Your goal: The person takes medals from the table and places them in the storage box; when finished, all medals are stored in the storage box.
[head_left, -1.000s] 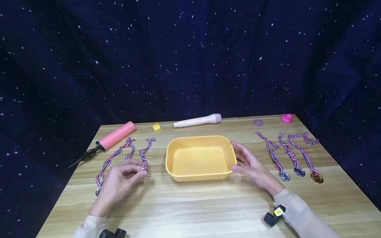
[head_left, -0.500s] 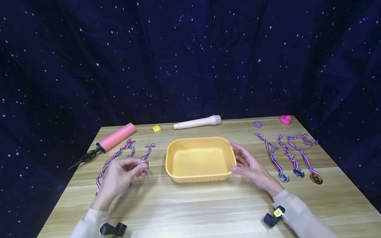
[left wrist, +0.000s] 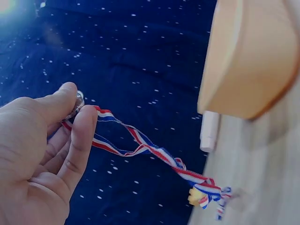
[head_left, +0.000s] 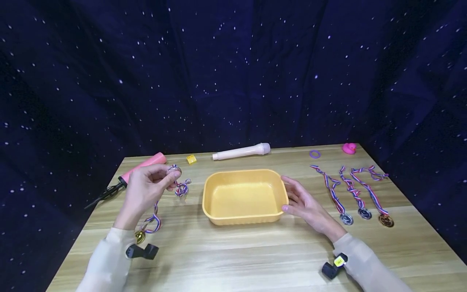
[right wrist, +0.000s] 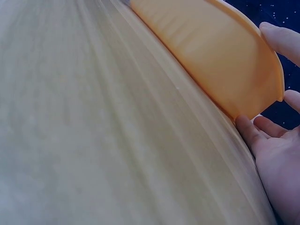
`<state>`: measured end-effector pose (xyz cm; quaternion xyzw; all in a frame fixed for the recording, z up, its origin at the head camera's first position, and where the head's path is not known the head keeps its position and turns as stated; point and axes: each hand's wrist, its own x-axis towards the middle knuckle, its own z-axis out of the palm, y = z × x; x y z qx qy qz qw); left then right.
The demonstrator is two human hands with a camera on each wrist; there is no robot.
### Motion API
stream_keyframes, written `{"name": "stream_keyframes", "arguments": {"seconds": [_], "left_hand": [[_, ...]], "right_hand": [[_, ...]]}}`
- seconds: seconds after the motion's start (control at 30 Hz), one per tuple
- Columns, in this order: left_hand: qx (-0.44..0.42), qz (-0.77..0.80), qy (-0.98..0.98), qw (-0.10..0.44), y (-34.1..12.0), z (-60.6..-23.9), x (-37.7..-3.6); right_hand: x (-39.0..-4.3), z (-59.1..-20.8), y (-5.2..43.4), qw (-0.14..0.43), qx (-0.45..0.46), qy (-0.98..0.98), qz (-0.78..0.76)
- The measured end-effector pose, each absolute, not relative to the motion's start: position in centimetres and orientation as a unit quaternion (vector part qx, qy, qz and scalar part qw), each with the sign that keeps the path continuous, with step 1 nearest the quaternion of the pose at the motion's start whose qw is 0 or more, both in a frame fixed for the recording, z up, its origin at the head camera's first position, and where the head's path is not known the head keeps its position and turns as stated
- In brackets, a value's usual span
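My left hand point(head_left: 144, 190) is raised above the left of the table and pinches a medal point(head_left: 174, 169) between thumb and fingers. Its red, white and blue ribbon point(left wrist: 157, 152) trails down from the fingers, its end near the tabletop. Against the right side of the yellow plastic basin point(head_left: 245, 220) rests my right hand point(head_left: 304, 205), with the thumb at the near corner and fingers along the outer wall. No objects show inside the basin. A gold medal point(head_left: 140, 237) with a striped ribbon lies beneath my left wrist, partly hidden.
A pink hand pump point(head_left: 157, 159), yellow block point(head_left: 191, 159), toy microphone point(head_left: 242, 151), purple ring point(head_left: 314, 154) and pink rubber duck point(head_left: 349, 148) line the back. At right lie two silver medals point(head_left: 346, 219) and a bronze medal point(head_left: 386, 220) on ribbons.
My left hand has lifted the medal off the table, carrying it up and away, so its ribbon now hangs. The gold medal has come into sight. My right hand stays at the basin.
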<state>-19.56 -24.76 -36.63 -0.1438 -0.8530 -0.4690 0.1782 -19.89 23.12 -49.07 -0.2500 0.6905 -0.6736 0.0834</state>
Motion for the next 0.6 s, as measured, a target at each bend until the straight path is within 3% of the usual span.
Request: {"name": "stream_keyframes", "arguments": {"seconds": [0.6], "left_hand": [[-0.204, -0.512, -0.789, 0.27, -20.4, -30.2, -22.5]], "right_hand": [[-19.9, -49.3, 23.1, 0.08, -0.253, 0.7, -0.664]]}}
